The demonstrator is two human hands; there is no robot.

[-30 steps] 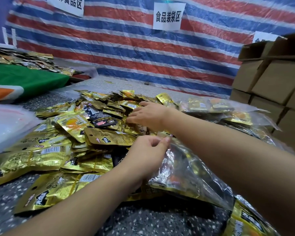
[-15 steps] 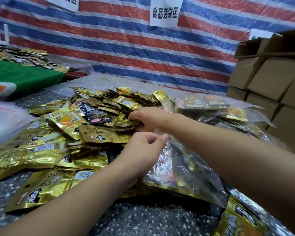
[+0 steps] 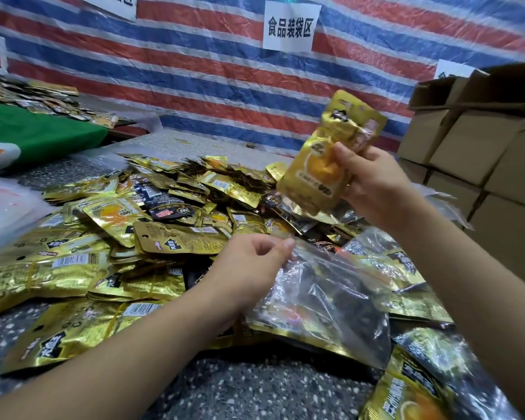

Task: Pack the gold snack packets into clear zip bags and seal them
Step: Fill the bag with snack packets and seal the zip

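A large heap of gold snack packets [image 3: 109, 237] covers the speckled table. My right hand [image 3: 373, 183] grips a small bunch of gold packets [image 3: 322, 165], raised upright above the heap. My left hand [image 3: 249, 268] pinches the mouth edge of a clear zip bag [image 3: 325, 301] that lies on the table with several packets inside. The bag's mouth is near my left fingertips, below the lifted bunch.
Filled clear bags [image 3: 406, 268] lie at the right and front right. Stacked cardboard boxes [image 3: 479, 153] stand at the right edge. A green cloth [image 3: 37, 131] with more packets is at the far left. A striped tarp [image 3: 194, 71] hangs behind.
My right hand took packets from the heap and lifted them up and to the right. My left hand stayed on the bag's mouth.
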